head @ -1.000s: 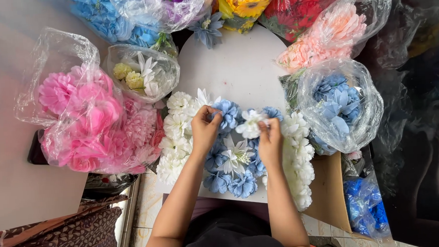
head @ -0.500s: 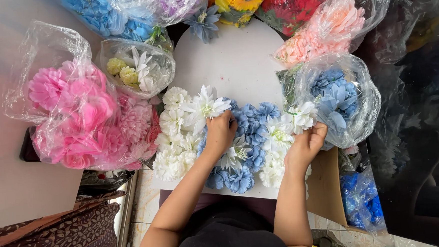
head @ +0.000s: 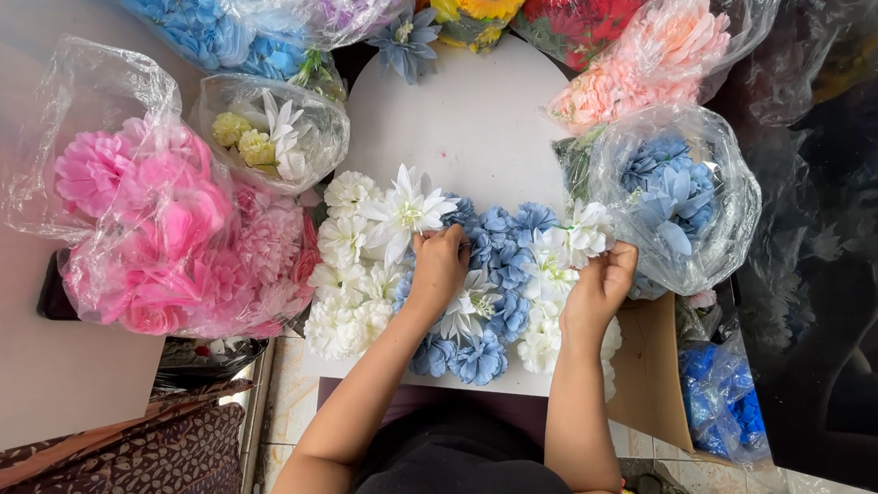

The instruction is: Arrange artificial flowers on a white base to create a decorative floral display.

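I see my left hand (head: 438,267) curled down on the blue and white flowers (head: 481,275) covering the white board (head: 473,125), its grip hidden. Further right, my right hand (head: 601,287) pinches a white flower (head: 586,231) just above its fingertips; the stem is hidden.

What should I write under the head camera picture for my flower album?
Left hand and right hand press white and blue flowers on an arched white board, ringed by bagged blooms.

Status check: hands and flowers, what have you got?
Left hand on white flowers. Right hand pinching white bloom. Blue flowers between. Nothing in the way.
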